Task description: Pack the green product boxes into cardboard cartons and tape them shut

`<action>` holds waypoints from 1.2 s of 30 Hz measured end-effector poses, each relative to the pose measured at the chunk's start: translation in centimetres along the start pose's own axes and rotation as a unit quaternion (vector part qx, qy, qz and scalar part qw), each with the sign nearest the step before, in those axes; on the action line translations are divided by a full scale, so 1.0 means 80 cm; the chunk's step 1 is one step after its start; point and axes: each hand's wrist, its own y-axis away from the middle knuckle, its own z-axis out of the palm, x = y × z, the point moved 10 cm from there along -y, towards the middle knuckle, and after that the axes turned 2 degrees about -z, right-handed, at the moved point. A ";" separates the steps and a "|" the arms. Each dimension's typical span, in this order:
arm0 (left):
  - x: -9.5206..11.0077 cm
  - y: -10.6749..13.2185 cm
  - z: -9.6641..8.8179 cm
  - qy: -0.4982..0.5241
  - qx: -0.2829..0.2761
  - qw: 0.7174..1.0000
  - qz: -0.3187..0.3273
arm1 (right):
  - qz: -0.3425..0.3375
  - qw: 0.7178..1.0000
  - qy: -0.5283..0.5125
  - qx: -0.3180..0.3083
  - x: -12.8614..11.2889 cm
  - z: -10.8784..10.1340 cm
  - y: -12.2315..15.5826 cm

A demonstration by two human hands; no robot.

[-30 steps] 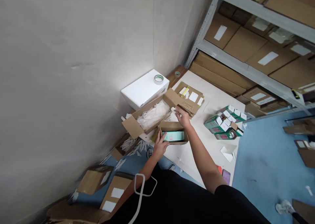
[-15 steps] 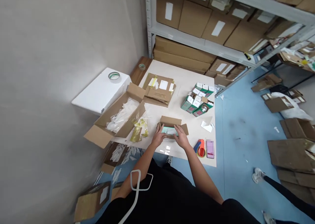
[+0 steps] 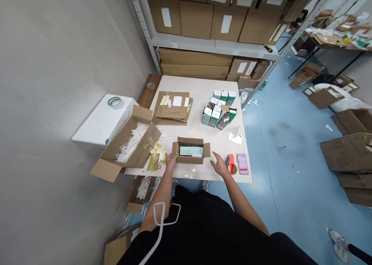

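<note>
A small open cardboard box (image 3: 190, 159) sits near the table's front edge with a mint-green carton (image 3: 191, 151) lying inside it. My left hand (image 3: 170, 161) grips the box's left side and flap. My right hand (image 3: 219, 165) hovers open just right of the box, fingers spread, holding nothing, close to an orange tape dispenser (image 3: 231, 163). A phone (image 3: 242, 163) lies right of the dispenser.
The white table (image 3: 203, 94) carries a stack of flattened cardboard (image 3: 172, 108), several green cartons (image 3: 218, 109) and a large open box of plastic bags (image 3: 130, 146). A white case (image 3: 100, 121) with a tape roll stands left. Shelving with boxes (image 3: 203, 20) stands behind. Another person's shoe (image 3: 337, 245) shows lower right.
The camera swung right and up from the wall. My right hand left the small box and moved right toward the tape dispenser; my left hand stays on the box.
</note>
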 end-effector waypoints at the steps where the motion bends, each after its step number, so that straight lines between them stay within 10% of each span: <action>1: -0.003 -0.004 -0.004 0.034 0.007 0.999 -0.024 | 0.013 1.000 -0.009 -0.006 0.006 0.005 0.000; 4: 0.007 -0.010 -0.012 0.075 0.028 0.996 -0.026 | 0.070 0.997 -0.034 -0.022 0.030 0.020 -0.002; 8: 0.034 0.000 0.021 -0.067 -0.091 0.992 0.060 | 0.108 0.992 -0.064 -0.030 0.053 0.044 -0.008; 14: 0.018 0.030 0.055 -0.270 -0.220 0.933 0.093 | -0.006 0.997 -0.078 -0.026 0.024 0.076 -0.022; 22: 0.025 0.023 0.033 -0.365 -0.219 0.887 0.181 | -0.071 0.993 0.022 -0.094 -0.006 0.146 -0.020; 36: 0.016 -0.003 0.013 -0.303 -0.327 0.869 0.216 | -0.066 0.994 -0.086 -0.005 0.010 0.113 -0.013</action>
